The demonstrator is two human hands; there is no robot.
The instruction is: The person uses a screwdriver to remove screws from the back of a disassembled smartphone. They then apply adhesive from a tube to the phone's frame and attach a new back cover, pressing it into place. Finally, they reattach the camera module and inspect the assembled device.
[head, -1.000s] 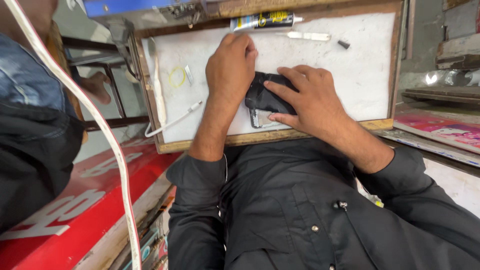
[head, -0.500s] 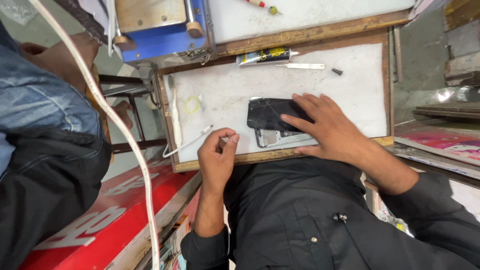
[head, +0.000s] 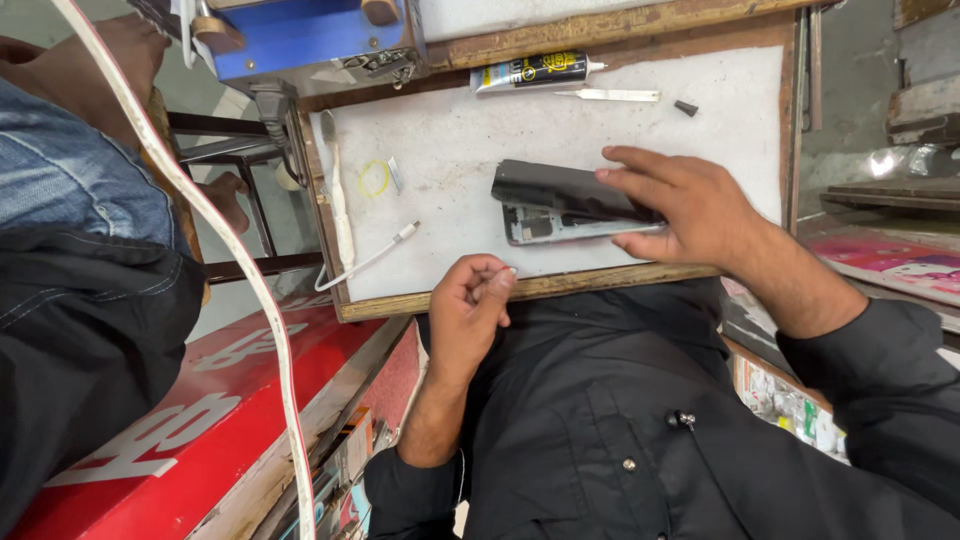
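Pressing down on a dismantled phone (head: 565, 205), the right hand (head: 690, 205) lies flat across its right end, fingers spread, thumb along the near edge. No closed grip there: the hand pins the phone against the tabletop (head: 460, 150) without wrapping it.

Phone state: dark back or screen panel lifted along one long side, pale inner frame showing beneath with small parts visible at its left end. It sits in the middle-right of the white work surface, near the front wooden edge (head: 545, 287).

Left hand (head: 470, 315) is off the phone, at the front edge of the tabletop, fingers curled in with thumb meeting fingertips. Something tiny may be pinched there; too small to tell, so whether it holds anything stays unknown.

Around the work:
- glue tube (head: 535, 70), black and yellow, lying at the far edge
- thin metal blade tool (head: 610, 95) just beside the tube
- small black cap (head: 686, 107) near the blade, apart from the tube
- yellow rubber band (head: 374, 179) to the left
- white cable (head: 365, 262) trailing off the left edge
- blue box (head: 300, 35) beyond the far corner
- another person in jeans (head: 70, 180) at the left, not touching anything here

Judgement on progress: the phone is opened, so separation looks done or nearly so. With the tube's cap seemingly off, gluing may be under way. Panel is not seated flush; closing up remains.
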